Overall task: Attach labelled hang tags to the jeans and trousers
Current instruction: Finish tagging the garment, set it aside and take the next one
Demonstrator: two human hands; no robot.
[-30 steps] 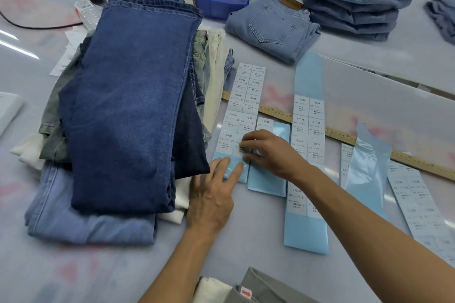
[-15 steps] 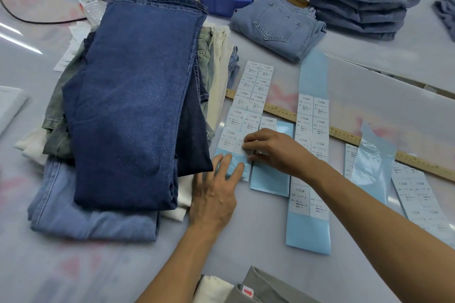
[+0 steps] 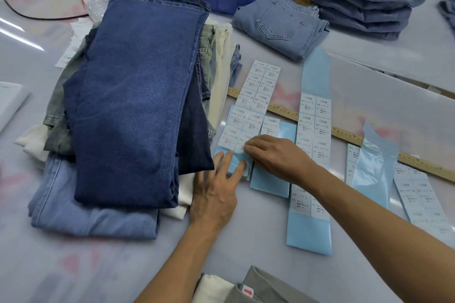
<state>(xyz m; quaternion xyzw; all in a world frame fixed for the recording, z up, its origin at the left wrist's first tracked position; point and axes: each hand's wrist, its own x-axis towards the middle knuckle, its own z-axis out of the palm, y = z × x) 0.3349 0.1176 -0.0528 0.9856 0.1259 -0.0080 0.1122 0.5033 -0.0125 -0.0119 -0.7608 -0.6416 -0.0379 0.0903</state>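
Labels (image 3: 242, 128) lie on a blue sheet at centre frame, beside the jeans (image 3: 138, 96). Left hand (image 3: 216, 194) presses the backing flat, fingers straight; right hand (image 3: 273, 155) pinches one label's corner. Peel slowly, low, keeping the sheet pinned.
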